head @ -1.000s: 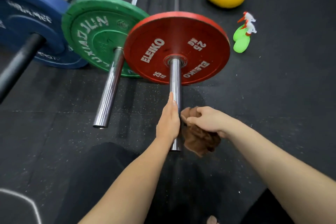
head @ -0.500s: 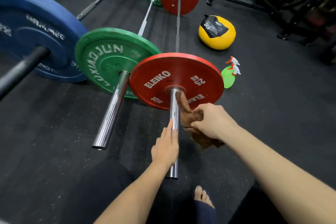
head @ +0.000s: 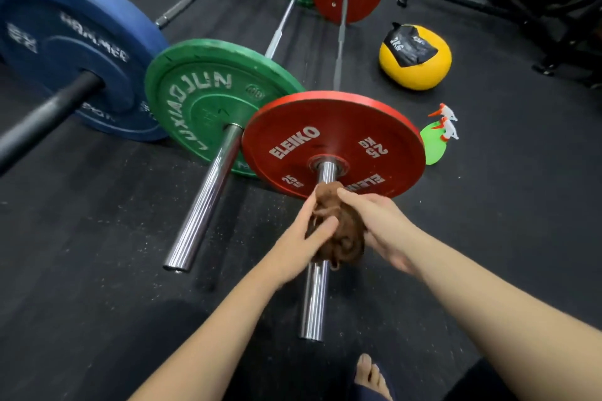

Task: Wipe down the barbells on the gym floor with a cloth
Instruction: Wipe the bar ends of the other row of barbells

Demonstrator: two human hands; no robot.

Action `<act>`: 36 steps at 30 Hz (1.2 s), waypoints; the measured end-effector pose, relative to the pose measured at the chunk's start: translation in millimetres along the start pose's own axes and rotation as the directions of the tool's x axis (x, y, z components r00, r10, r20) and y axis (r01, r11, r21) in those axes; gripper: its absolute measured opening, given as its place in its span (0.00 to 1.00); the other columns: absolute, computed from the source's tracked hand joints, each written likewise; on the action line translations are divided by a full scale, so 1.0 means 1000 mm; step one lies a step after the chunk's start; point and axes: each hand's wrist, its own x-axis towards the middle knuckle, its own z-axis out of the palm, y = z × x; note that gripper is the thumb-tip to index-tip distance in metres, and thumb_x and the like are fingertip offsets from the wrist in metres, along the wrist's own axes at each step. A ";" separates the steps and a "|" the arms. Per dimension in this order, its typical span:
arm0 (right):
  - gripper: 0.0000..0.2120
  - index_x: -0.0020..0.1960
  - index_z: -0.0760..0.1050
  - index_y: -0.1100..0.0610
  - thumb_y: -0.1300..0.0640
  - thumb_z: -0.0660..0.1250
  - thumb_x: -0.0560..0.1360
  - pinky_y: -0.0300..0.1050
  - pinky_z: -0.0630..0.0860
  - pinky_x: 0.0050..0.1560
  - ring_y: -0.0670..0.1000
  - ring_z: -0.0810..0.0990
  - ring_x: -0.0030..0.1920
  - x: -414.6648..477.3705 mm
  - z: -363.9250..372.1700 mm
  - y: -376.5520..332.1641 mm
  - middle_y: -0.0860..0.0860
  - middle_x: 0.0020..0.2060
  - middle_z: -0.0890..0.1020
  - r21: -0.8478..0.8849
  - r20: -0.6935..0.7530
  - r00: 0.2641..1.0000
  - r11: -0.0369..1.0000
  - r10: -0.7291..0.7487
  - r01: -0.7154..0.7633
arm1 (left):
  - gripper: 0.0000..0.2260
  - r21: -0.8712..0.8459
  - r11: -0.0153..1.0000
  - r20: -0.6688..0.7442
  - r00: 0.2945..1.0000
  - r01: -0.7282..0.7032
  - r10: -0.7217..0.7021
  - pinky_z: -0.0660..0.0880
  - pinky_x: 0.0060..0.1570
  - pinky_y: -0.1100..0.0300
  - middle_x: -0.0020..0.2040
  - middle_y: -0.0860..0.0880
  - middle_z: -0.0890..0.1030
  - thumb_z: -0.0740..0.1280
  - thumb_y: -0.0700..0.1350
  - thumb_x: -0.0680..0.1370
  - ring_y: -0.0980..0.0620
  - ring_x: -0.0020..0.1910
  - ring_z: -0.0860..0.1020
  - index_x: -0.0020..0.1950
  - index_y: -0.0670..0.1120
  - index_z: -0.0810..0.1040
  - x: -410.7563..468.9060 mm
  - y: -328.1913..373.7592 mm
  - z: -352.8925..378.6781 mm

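Barbell sleeve (head: 314, 296): chromed metal, glossy, finely ribbed. Cloth (head: 338, 231): brown, soft, nubby fabric. Red plate (head: 358, 127): smooth satin coating. Floor (head: 97, 238): black matt rubber, lightly speckled. Spray bottles (head: 431, 146): glossy green plastic.

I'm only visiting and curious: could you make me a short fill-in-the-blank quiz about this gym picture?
1. The left hand and right hand hold a ___ cloth on the bar.
2. The ELEIKO plate just beyond the cloth is ___.
3. The ball on the floor is mostly ___.
Missing words: brown; red; yellow.
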 end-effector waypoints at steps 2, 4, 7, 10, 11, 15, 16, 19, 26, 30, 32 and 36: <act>0.18 0.62 0.81 0.58 0.47 0.61 0.83 0.54 0.82 0.55 0.55 0.87 0.53 -0.002 0.002 -0.001 0.55 0.52 0.87 0.219 0.137 0.987 0.969 0.084 -0.113 | 0.39 0.016 0.999 -0.041 0.998 -0.039 0.039 0.71 0.71 0.56 0.74 0.62 0.73 0.74 0.64 0.73 0.60 0.73 0.72 0.80 0.68 0.57 -0.007 -0.005 -0.004; 0.18 0.63 0.79 0.59 0.49 0.57 0.84 0.56 0.83 0.54 0.55 0.87 0.53 0.006 0.004 0.002 0.55 0.52 0.87 0.211 0.131 0.986 0.969 0.105 -0.131 | 0.35 -0.092 0.995 -0.117 0.992 -0.047 0.036 0.75 0.67 0.53 0.69 0.57 0.79 0.77 0.56 0.74 0.56 0.69 0.77 0.78 0.62 0.65 -0.009 -0.011 -0.013; 0.18 0.59 0.81 0.56 0.51 0.54 0.85 0.58 0.83 0.56 0.55 0.86 0.52 0.015 0.012 0.008 0.53 0.49 0.88 0.062 -0.024 0.996 0.995 0.083 -0.082 | 0.20 -0.122 0.992 -0.276 0.961 -0.020 -0.014 0.80 0.56 0.58 0.60 0.50 0.84 0.74 0.40 0.78 0.54 0.59 0.83 0.67 0.55 0.75 -0.006 -0.011 -0.021; 0.15 0.61 0.78 0.53 0.48 0.58 0.82 0.54 0.78 0.60 0.54 0.81 0.57 0.033 0.026 0.019 0.51 0.55 0.83 -0.367 -0.239 0.968 0.930 -0.079 -0.015 | 0.16 -0.172 0.984 -0.467 0.883 -0.050 -0.036 0.81 0.49 0.59 0.56 0.47 0.85 0.71 0.35 0.78 0.52 0.55 0.84 0.62 0.52 0.77 0.001 -0.014 -0.036; 0.20 0.68 0.73 0.55 0.45 0.58 0.83 0.53 0.75 0.63 0.56 0.78 0.61 0.041 0.034 0.026 0.54 0.62 0.80 -0.433 -0.275 0.958 0.900 -0.076 -0.053 | 0.16 -0.174 0.983 -0.519 0.854 -0.062 -0.038 0.81 0.52 0.55 0.56 0.47 0.85 0.71 0.36 0.79 0.50 0.56 0.84 0.62 0.52 0.76 0.006 -0.016 -0.045; 0.36 0.83 0.42 0.57 0.39 0.49 0.85 0.55 0.72 0.64 0.63 0.74 0.68 0.069 0.080 0.073 0.60 0.75 0.66 -0.495 -0.328 0.944 0.844 0.039 -0.207 | 0.18 -0.102 0.994 -0.554 0.832 -0.028 -0.033 0.80 0.60 0.49 0.57 0.52 0.84 0.72 0.39 0.79 0.53 0.57 0.83 0.64 0.55 0.75 0.022 -0.021 -0.071; 0.35 0.83 0.40 0.56 0.38 0.47 0.85 0.54 0.75 0.59 0.61 0.78 0.63 0.070 0.086 0.083 0.59 0.73 0.69 -0.561 -0.362 0.932 0.805 -0.028 -0.194 | 0.19 -0.059 0.998 -0.535 0.844 -0.006 -0.026 0.80 0.60 0.50 0.58 0.53 0.83 0.73 0.39 0.78 0.54 0.57 0.83 0.65 0.55 0.75 0.027 -0.022 -0.074; 0.34 0.83 0.42 0.55 0.37 0.44 0.84 0.50 0.78 0.50 0.58 0.82 0.57 0.076 0.088 0.097 0.56 0.67 0.74 -0.658 -0.403 0.902 0.734 -0.158 -0.165 | 0.24 0.102 0.992 -0.510 0.860 0.070 -0.008 0.77 0.62 0.55 0.59 0.58 0.80 0.74 0.41 0.78 0.56 0.59 0.81 0.70 0.55 0.71 0.057 -0.026 -0.080; 0.30 0.83 0.45 0.52 0.42 0.45 0.85 0.42 0.77 0.47 0.50 0.82 0.55 0.091 0.085 0.113 0.49 0.72 0.72 -0.766 -0.371 0.889 0.630 -0.268 -0.130 | 0.29 0.095 0.987 -0.515 0.855 0.129 -0.062 0.79 0.60 0.49 0.59 0.48 0.78 0.72 0.41 0.78 0.48 0.55 0.79 0.68 0.58 0.57 0.144 -0.010 -0.059; 0.28 0.83 0.48 0.52 0.44 0.45 0.86 0.40 0.73 0.42 0.49 0.80 0.51 0.099 0.088 0.120 0.48 0.74 0.70 -0.796 -0.347 0.893 0.593 -0.286 -0.119 | 0.27 0.082 0.992 -0.458 0.887 0.099 -0.051 0.76 0.62 0.50 0.62 0.51 0.76 0.70 0.45 0.80 0.49 0.60 0.77 0.71 0.61 0.58 0.146 -0.016 -0.034; 0.28 0.83 0.47 0.52 0.44 0.44 0.86 0.40 0.71 0.41 0.50 0.81 0.57 0.099 0.087 0.120 0.48 0.74 0.69 -0.793 -0.341 0.900 0.597 -0.272 -0.120 | 0.25 0.006 0.997 -0.407 0.911 0.073 -0.064 0.77 0.64 0.48 0.62 0.55 0.75 0.69 0.50 0.81 0.51 0.61 0.76 0.72 0.64 0.61 0.137 -0.019 -0.029; 0.28 0.83 0.48 0.52 0.43 0.42 0.85 0.44 0.76 0.47 0.52 0.80 0.59 0.095 0.089 0.119 0.51 0.74 0.69 -0.735 -0.401 0.874 0.667 -0.275 -0.127 | 0.16 0.197 0.980 -0.357 0.933 0.031 0.042 0.77 0.58 0.56 0.60 0.56 0.78 0.71 0.53 0.79 0.57 0.58 0.77 0.64 0.66 0.70 0.120 -0.015 -0.036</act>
